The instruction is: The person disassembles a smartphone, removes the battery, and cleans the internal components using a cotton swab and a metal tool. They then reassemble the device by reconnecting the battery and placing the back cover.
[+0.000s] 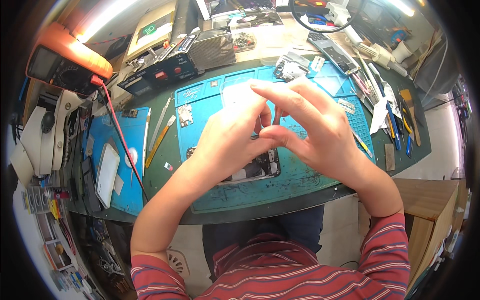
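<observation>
Over the blue repair mat [225, 195], my left hand [231, 131] and my right hand [320, 127] meet with thumbs and fingertips close together. The fingers of both are bent into a pinch. Whatever lies between the fingertips is hidden or too small to make out. Beneath my hands an opened phone [257, 169] rests on the mat, its dark insides showing and its middle partly covered by my left hand. A bright, washed-out white patch lies just beyond my left fingers.
An orange multimeter [75, 60] with a red lead stands at the left. Near it are a white phone [107, 175] and a yellow craft knife [160, 141]. Metal phone parts [292, 66] sit at the back; pliers [407, 125] and other tools crowd the right.
</observation>
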